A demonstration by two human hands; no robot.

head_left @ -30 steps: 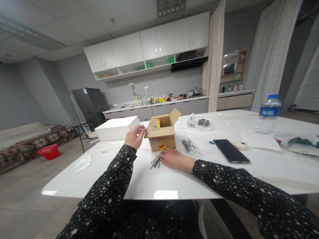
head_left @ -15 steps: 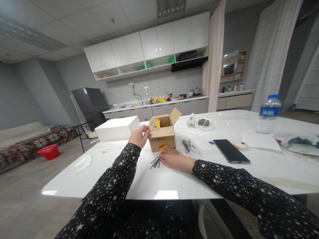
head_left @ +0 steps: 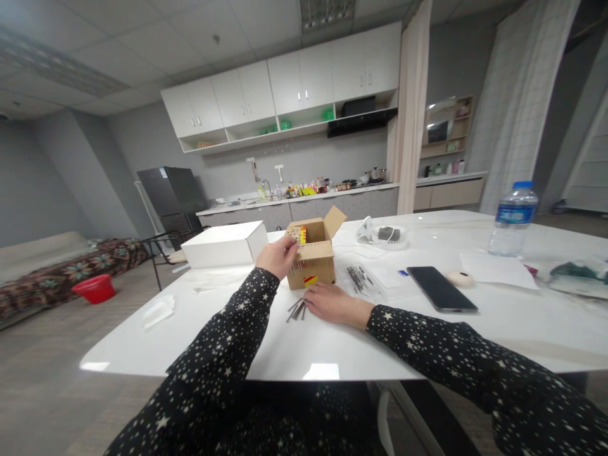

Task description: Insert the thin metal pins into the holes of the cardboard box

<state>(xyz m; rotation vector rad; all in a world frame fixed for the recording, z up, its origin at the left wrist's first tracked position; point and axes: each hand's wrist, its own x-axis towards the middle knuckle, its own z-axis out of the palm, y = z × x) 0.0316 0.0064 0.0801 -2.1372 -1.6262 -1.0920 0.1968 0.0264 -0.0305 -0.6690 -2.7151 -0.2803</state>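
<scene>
Several nails [head_left: 295, 267] are seen already pushed through the punched flap [head_left: 311, 248] of the cardboard box [head_left: 320, 269], which stands on the white table [head_left: 294, 348]. A heap of loose nails [head_left: 297, 310] and a bag of further nails [head_left: 360, 278] lie beside it, so the work is judged partly done. The left hand [head_left: 284, 256] is bunched at the flap, whether around a nail cannot be told; the right hand [head_left: 332, 303] is laid flat and open, fingertips at the heap.

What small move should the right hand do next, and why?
Probably pinch up one nail: the right hand lies flat beside the loose nails, while the left hand touches the holed front flap of the cardboard box.
</scene>
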